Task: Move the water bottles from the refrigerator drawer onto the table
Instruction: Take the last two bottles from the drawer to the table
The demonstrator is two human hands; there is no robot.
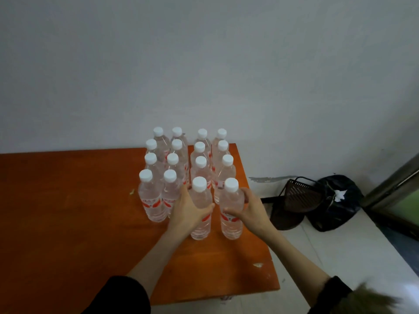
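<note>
Gripping 1 water bottle [200, 209] in the left hand [188, 206] and 1 [231, 208] in the right hand [246, 208], the person stands both upright on the bench [68, 211], extending the 4 rows beyond the hands

Orange table [68, 223] cut off at 9 o'clock edge. Back-row water bottles [179, 141] mostly hidden behind front rows, only caps clear. Label text too small to read. Blurred fur cuff [371, 298] cut off at 5 o'clock. Green-panelled frame [399, 196] cut off at 3 o'clock, can't identify.
</note>
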